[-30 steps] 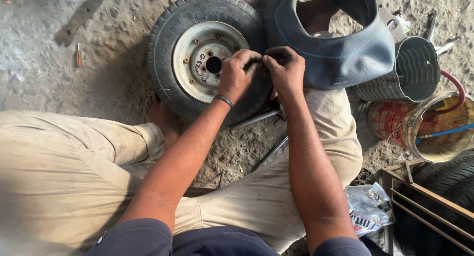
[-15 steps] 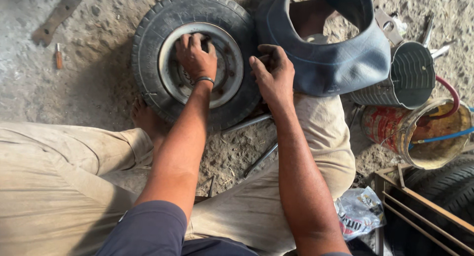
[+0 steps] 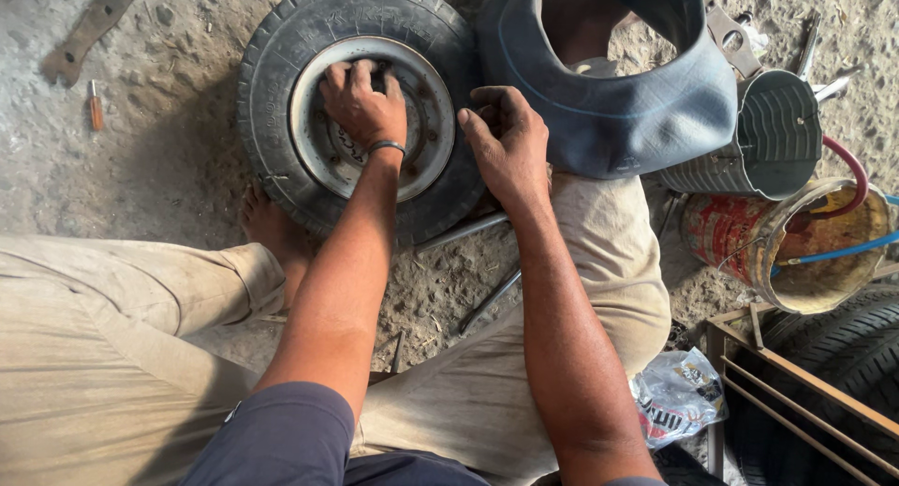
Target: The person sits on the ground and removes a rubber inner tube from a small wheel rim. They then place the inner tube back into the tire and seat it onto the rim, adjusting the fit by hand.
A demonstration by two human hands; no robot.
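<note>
I'm looking straight down at a small black rubber tyre on its grey steel rim (image 3: 361, 111), lying flat on the gritty concrete floor (image 3: 140, 158) at twelve o'clock from my knees. My left hand (image 3: 363, 102) sits inside the rim dish, fingers spread and curled down onto the metal, pressing rather than gripping anything. My right hand (image 3: 506, 144) rests at the tyre's three o'clock edge, fingers bent and close together over the sidewall; whether they pinch something there I cannot tell, the knuckles hide it. The wheel lies flat with its axle pointing up at me, so it has no long axis across the floor, and the left hand is the nearer one, already over the hub. A limp dark blue rubber inner tube (image 3: 637, 102) touches the tyre at two o'clock. Thin steel tyre levers (image 3: 464, 231) poke out from under the tyre at five o'clock. A rusty red paint bucket (image 3: 787, 247) stands at three o'clock. The hub hole is covered by my left palm.
</note>
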